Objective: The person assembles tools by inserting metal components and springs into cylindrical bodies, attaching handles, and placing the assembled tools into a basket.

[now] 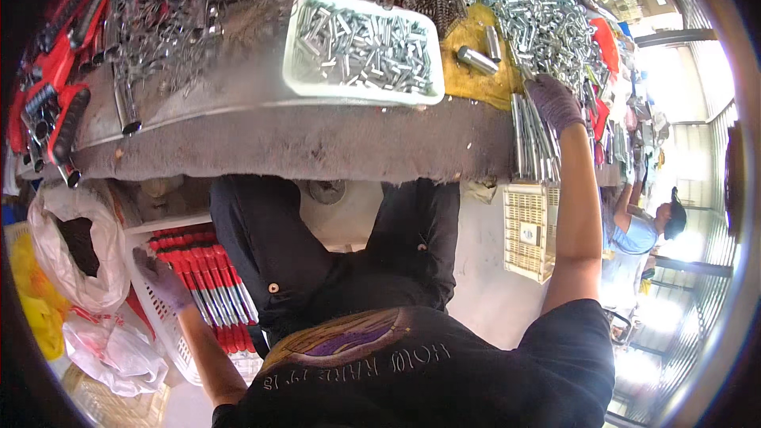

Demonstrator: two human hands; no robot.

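Note:
My left hand (164, 282), in a grey-purple knit glove, is low on the left at the rim of a white plastic basket (166, 333). Its fingers look stretched out, with nothing visible in them. Red-and-silver tools (210, 273) with long handles lie in rows in that basket, beside the hand. On the right, my gloved right hand (557, 103) reaches to the bench edge, its fingers closed at the upper ends of a row of slim metal tubes (529, 139). The fingertips partly hide what they grip. Two thicker metal cylinders (478, 60) lie on yellow cloth to its left.
A white tray (295, 83) full of short metal pins stands on the cloth-covered bench (317, 139). Loose metal parts (539, 12) are heaped behind. Red-and-black handled tools (67, 123) lie far left. White sacks (83, 230) and a cream crate (525, 230) sit below. Another person (638, 226) works at right.

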